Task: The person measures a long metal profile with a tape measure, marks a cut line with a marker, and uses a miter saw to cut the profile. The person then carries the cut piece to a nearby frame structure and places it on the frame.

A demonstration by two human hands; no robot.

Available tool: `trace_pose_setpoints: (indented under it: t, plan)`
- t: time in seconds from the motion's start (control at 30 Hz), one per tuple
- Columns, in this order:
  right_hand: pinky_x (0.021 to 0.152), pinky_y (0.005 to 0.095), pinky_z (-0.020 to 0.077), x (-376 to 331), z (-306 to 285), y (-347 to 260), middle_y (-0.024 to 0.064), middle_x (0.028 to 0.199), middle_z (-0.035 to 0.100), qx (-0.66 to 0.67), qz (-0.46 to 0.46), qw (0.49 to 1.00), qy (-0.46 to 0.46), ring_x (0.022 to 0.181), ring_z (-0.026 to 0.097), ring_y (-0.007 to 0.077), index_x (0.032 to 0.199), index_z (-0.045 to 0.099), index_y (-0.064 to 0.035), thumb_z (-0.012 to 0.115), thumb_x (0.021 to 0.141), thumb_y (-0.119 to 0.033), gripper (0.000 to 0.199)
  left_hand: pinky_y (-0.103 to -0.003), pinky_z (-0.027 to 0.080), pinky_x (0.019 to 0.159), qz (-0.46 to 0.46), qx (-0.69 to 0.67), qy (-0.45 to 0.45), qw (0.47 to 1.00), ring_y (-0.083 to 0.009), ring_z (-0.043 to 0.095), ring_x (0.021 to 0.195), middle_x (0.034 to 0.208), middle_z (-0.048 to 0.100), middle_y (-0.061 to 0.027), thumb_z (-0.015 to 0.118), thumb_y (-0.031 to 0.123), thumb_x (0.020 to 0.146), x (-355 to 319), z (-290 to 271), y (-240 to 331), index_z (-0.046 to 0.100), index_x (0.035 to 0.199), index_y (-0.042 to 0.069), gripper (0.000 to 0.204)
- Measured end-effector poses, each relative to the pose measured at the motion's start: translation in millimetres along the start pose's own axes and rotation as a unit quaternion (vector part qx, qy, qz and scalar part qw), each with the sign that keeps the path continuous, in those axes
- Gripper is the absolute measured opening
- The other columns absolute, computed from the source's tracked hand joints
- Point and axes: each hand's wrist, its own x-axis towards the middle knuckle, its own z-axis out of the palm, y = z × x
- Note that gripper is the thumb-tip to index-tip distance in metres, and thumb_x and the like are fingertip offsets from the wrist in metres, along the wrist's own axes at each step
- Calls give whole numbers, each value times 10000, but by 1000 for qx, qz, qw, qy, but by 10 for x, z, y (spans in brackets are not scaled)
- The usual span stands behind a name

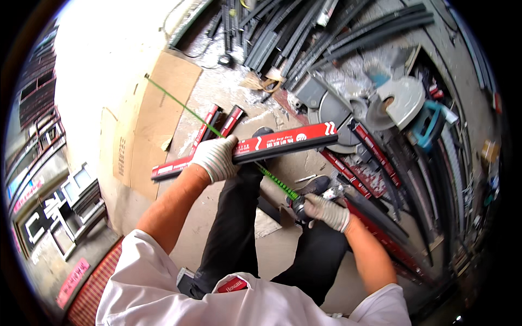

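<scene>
Long red-and-black profile bar (261,148) held level above the floor, left hand (216,157) gloved, fingers clamped round it near mid-length, both ends unsupported. Could tip or twist out of that single grip and drop onto the bars lying below. Chop saw (348,106) just beyond the bar's right end, blade guard close; a swinging end could strike it. Green tape blade (185,108) stretched taut from the cardboard sheet (157,103) across under the bar. Might kink or snap back if the far hook slips. Tape measure case (302,205) in the right hand (326,212), gloved fingers closed around it beside the knee.
</scene>
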Motion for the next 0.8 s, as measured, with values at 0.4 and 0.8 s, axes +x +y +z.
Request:
trace_pose_setpoints:
  t: [0.4,0.8]
  plan:
    - [1016,388,504,-903,2015,-2491,231,1233,665,-457,71,883,81,1136,658,322,1415,531,18,828,795,-488,854,-471,588,819,-107,-79,-48,990,-406,732,905,906,742,-213,659,360,844,-1781,-2398,-453,694,1049,74,354]
    - [1063,413,481,-413,3365,-4818,262,1262,601,-597,-111,783,132,1178,612,413,1362,593,8,813,745,-428,786,-490,572,861,-190,-143,79,968,-416,718,964,975,740,-233,664,353,851,-2808,-4449,-1679,654,1091,73,369]
